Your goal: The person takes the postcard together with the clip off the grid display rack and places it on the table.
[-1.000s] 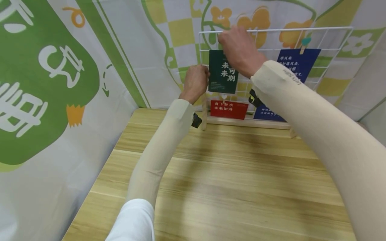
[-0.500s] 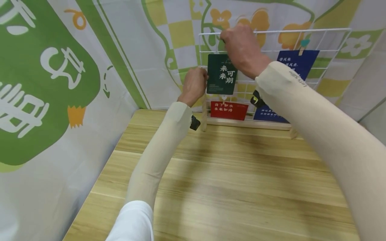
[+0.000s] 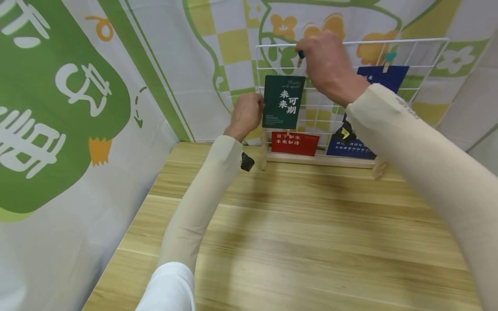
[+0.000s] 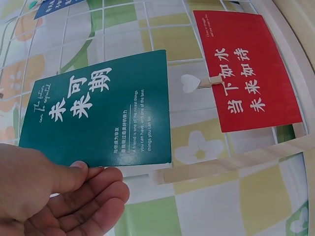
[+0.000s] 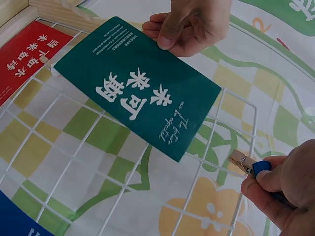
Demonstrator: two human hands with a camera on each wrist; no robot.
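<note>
I see a white grid rack (image 3: 404,40) on the wooden table (image 3: 311,242); red card (image 3: 295,145) clipped low, upper blue card (image 3: 385,77) and lower blue card (image 3: 348,147) to the right, both partly blocked by the right sleeve (image 3: 428,138). My left hand (image 3: 246,113) is at the rack's left edge; right hand (image 3: 328,65) higher, by the top wire. Left pinches the green card (image 3: 284,103) by its side edge, in front of the rack. Right pinches a blue-topped clothespin (image 5: 242,160), apart from that card.
</note>
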